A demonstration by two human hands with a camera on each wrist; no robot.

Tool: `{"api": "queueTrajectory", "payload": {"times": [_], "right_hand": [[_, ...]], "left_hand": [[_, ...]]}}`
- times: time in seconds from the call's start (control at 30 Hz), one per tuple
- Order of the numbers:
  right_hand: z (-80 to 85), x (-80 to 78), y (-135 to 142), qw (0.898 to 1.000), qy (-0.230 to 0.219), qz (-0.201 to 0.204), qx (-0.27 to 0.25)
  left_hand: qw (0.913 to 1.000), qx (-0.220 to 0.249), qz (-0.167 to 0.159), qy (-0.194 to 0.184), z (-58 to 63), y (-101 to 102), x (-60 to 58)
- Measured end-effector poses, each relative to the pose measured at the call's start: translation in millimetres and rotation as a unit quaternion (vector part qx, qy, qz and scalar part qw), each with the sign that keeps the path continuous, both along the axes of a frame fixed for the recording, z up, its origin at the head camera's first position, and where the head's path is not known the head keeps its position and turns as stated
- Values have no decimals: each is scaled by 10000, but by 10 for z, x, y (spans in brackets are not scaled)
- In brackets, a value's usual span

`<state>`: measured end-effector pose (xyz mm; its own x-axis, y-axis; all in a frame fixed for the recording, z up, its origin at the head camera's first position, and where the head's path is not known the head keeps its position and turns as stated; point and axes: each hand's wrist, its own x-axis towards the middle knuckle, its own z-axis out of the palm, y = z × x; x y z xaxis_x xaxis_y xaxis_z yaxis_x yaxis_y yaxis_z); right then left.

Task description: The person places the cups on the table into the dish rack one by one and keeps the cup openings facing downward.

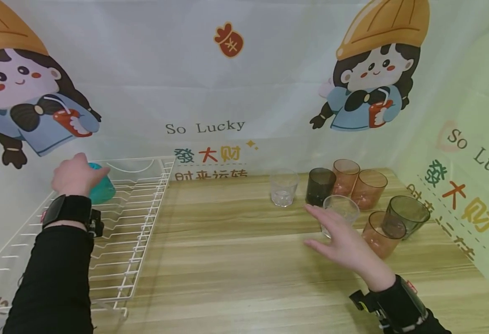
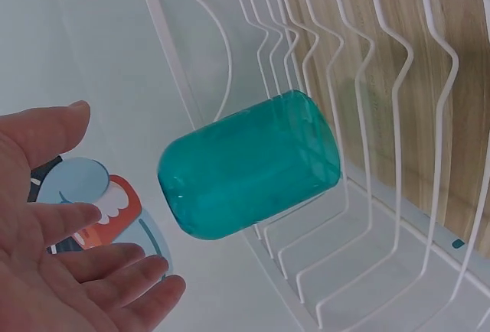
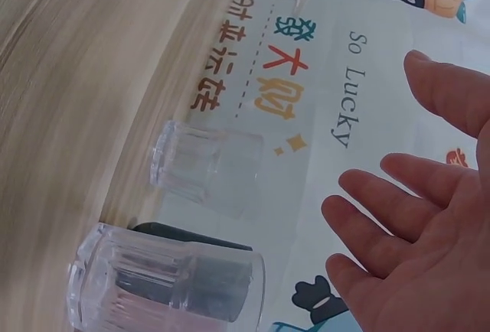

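Note:
A teal cup (image 1: 102,188) lies tilted on its side on the white wire rack (image 1: 137,248) at the left. My left hand (image 1: 77,174) is beside it, and the left wrist view shows spread fingers apart from the cup (image 2: 249,167). At the right, my right hand (image 1: 348,243) hovers with fingers extended, overlapping a ribbed clear glass (image 1: 341,204). Nothing is in its palm in the right wrist view, where the clear glass (image 3: 168,278) stands below the hand (image 3: 413,232).
Around the right hand stand another clear glass (image 1: 283,190), a dark grey glass (image 1: 319,188), several pinkish-amber glasses (image 1: 369,190) and an olive-green glass (image 1: 413,213). They share a wood-grain table (image 1: 227,260), with a printed cloth (image 1: 269,69) rising behind it.

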<state>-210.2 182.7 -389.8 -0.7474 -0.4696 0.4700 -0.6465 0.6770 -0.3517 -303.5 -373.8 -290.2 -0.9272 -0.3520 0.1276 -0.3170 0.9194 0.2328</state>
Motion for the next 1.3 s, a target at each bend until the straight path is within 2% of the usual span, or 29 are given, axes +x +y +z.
{"api": "queueTrajectory", "payload": {"times": [0.13, 0.37, 0.73, 1.3], "right_hand": [[12, -2, 23, 10000, 47, -24, 48], [46, 3, 58, 9992, 379, -47, 104], [43, -82, 159, 9953, 893, -198, 334], [127, -129, 283, 9927, 758, -552, 760]], "left_hand": [[9998, -24, -189, 108, -5, 17, 8], [9961, 4, -801, 359, -23, 81, 34], [9889, 192, -1374, 538, 60, 332, 119], [9759, 335, -2093, 526, 181, 727, 237]]}}
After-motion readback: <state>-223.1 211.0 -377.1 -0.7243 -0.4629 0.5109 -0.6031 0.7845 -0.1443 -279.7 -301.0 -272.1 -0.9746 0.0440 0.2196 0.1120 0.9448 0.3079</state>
